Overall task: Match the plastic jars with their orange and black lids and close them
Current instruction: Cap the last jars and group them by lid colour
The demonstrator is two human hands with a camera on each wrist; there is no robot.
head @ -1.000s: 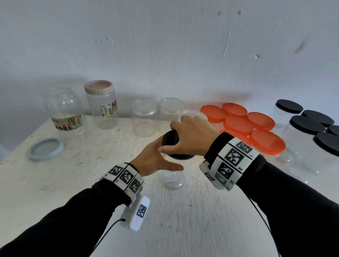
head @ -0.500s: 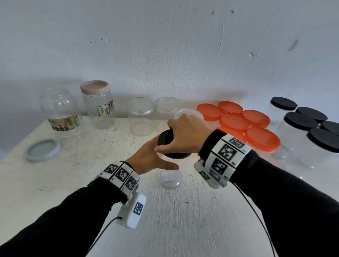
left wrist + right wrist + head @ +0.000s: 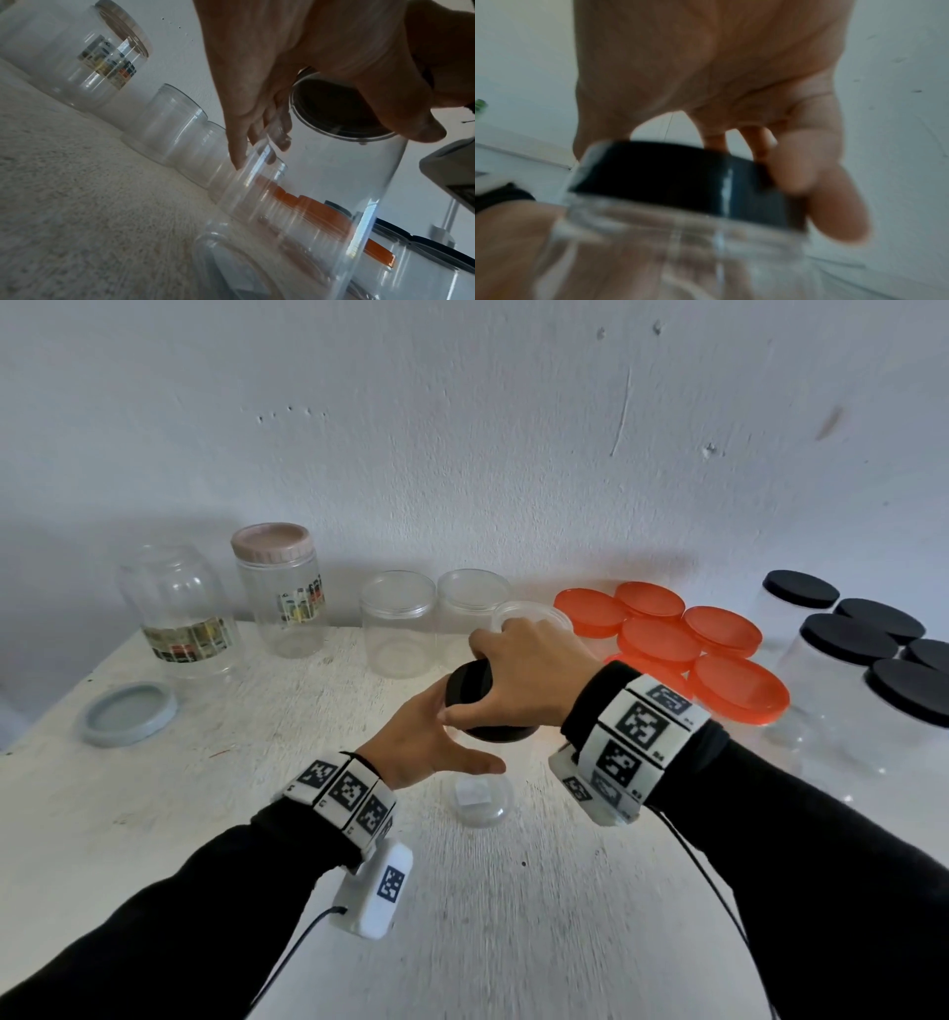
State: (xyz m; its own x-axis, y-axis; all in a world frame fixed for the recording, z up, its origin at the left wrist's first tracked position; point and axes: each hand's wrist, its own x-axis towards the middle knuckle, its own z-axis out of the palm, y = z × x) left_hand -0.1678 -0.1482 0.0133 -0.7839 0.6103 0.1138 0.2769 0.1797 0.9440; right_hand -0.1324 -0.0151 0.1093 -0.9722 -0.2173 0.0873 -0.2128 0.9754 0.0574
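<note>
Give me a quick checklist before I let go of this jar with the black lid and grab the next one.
1. Round black plastic lid sits on the tall clear plastic jar: ok.
2. Lid fully tightened: cannot tell.
3. Right hand grip round the lid: ok.
4. Left hand steadies the jar's side: ok.
5. Jar base on the white table: cannot tell, blurred.
6. Open clear jars waiting by the wall: ok.

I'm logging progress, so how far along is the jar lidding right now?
Done: a cluster of orange-lidded jars and several black-lidded jars stand closed at right. In hand: the right hand grips a black lid on a clear jar held by the left hand. Left: three open jars by the wall.
</note>
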